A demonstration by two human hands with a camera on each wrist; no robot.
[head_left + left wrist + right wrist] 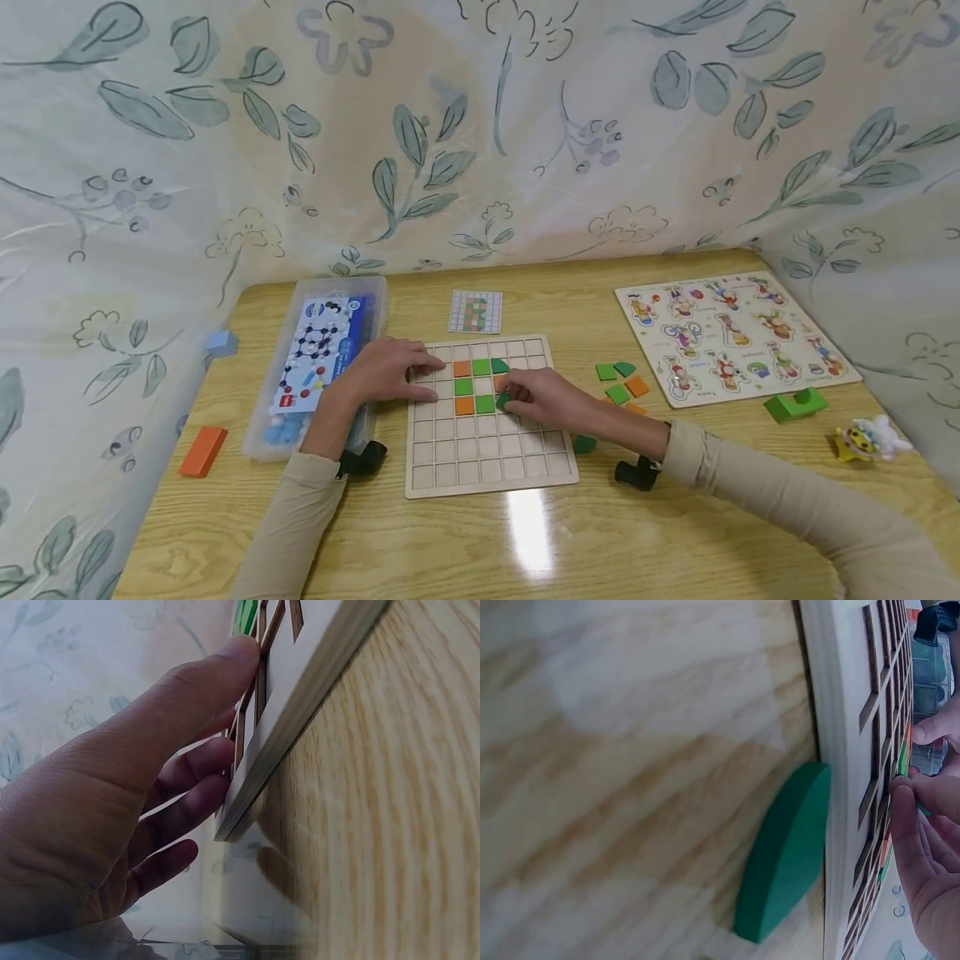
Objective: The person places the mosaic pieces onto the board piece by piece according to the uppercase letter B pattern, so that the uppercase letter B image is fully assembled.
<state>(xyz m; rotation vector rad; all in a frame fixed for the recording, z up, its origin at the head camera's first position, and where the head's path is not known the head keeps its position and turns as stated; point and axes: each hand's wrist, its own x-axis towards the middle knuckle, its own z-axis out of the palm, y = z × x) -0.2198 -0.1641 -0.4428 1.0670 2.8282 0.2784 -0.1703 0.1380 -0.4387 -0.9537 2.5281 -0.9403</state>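
A wooden grid board [487,475] lies on the table with green tiles [482,367], orange tiles [462,367] and a dark green rounded tile [499,365] set in its upper squares. My right hand [536,396] pinches another dark green rounded tile [503,402] between thumb and fingertips, low over the grid beside a green tile. On the board's left edge rests my left hand [386,371], its fingers loosely spread; in the left wrist view the thumb [217,671] lies along the top of the board.
A pattern card [476,312] lies behind the board. Left stands a clear plastic box [258,442]. Loose tiles [617,394] lie at right, near a picture puzzle board [735,333]. Another dark green rounded tile [787,855] lies against the board's right edge.
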